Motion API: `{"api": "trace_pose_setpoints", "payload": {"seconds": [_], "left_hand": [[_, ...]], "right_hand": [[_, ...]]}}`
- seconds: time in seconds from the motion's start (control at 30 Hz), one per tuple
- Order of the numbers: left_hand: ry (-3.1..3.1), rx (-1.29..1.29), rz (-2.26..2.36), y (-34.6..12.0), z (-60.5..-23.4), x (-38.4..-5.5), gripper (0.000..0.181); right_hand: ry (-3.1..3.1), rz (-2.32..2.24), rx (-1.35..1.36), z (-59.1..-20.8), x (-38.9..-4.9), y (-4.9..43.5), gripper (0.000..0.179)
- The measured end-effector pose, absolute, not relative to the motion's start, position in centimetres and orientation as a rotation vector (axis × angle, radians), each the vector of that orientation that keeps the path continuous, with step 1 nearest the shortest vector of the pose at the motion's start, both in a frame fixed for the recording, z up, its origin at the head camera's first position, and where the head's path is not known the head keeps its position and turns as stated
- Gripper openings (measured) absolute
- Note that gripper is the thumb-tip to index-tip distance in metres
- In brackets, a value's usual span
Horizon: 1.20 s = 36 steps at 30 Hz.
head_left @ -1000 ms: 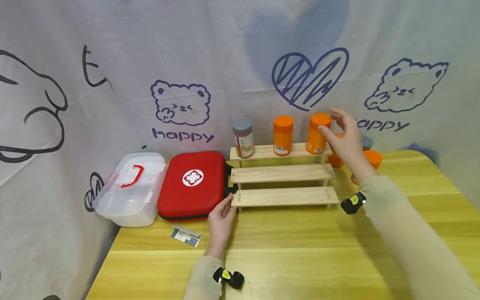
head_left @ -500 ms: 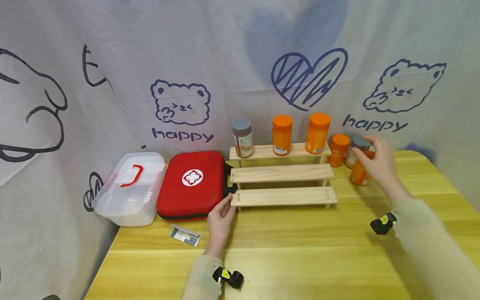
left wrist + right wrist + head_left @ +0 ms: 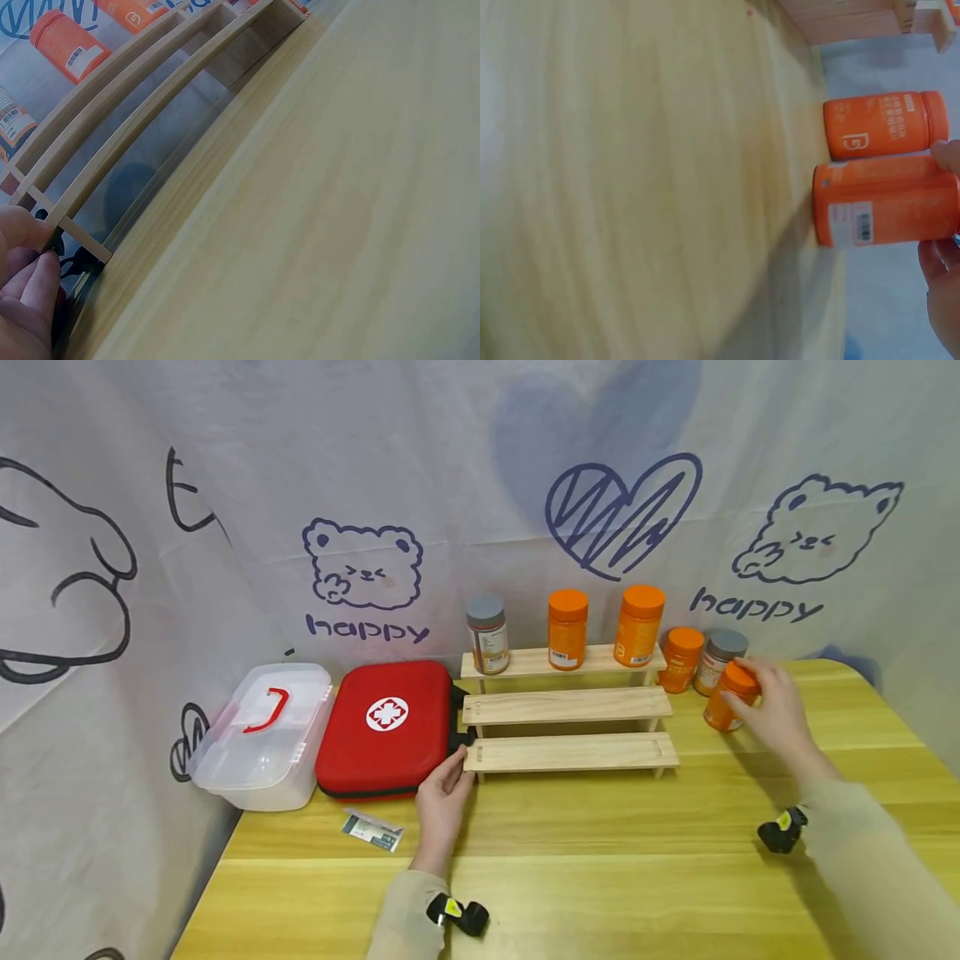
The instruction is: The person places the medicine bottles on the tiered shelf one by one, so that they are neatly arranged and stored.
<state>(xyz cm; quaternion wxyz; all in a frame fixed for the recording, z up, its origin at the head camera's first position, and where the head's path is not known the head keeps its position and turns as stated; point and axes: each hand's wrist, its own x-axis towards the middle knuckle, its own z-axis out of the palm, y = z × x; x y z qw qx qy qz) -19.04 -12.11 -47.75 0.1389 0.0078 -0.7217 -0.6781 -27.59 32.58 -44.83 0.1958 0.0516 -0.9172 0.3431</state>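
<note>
My right hand point(image 3: 780, 710) holds the lid end of an upright orange bottle point(image 3: 724, 710) on the table, right of the wooden rack. In the right wrist view, thumb and fingers point(image 3: 941, 277) lie on opposite sides of that orange bottle point(image 3: 885, 206). Behind it stand a grey-lidded bottle point(image 3: 718, 664) and another orange bottle point(image 3: 680, 662). With thumb and fingers, my left hand point(image 3: 442, 802) pinches the left end of the lowest step of the three-step wooden rack point(image 3: 570, 753). On the rack's top step are a grey-lidded bottle point(image 3: 488, 639) and two orange bottles point(image 3: 567, 631).
A red first-aid case point(image 3: 386, 727) lies just left of the rack, its black strap beside the left hand. Further left is a clear plastic box point(image 3: 258, 743) with a red handle. A small printed packet point(image 3: 372, 830) lies in front of the case. A printed cloth hangs behind.
My right hand has left the right-hand orange bottle on the top step, moved right and down, and taken hold of the front orange bottle on the table. The left hand stays put.
</note>
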Motion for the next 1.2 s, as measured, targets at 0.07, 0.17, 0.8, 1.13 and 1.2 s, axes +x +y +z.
{"api": "trace_pose_setpoints", "payload": {"seconds": [0.07, 0.17, 0.8, 1.13, 1.2], "left_hand": [[-2.083, 0.017, -1.958, -12.2, -47.9, -19.1, 0.038], [-2.075, 0.004, -1.959, -12.2, -47.9, -19.1, 0.038], [-2.089, 0.012, -1.965, -12.0, -47.7, -18.9, 0.038], [-2.043, 0.023, -1.952, -12.5, -51.0, -20.7, 0.037], [-2.057, 0.036, -1.938, -12.6, -51.0, -20.6, 0.037]], "right_hand": [[-2.587, 1.004, 0.152, -45.2, -27.7, 32.8, 0.059], [-2.602, 1.076, 0.151, -45.7, -27.8, 32.9, 0.065], [-2.501, 1.111, 0.031, -44.3, -26.3, 31.1, 0.07], [-2.282, 0.981, 0.209, -40.9, -23.9, 27.3, 0.069], [-2.235, 0.943, 0.297, -40.6, -23.7, 26.4, 0.07]]}}
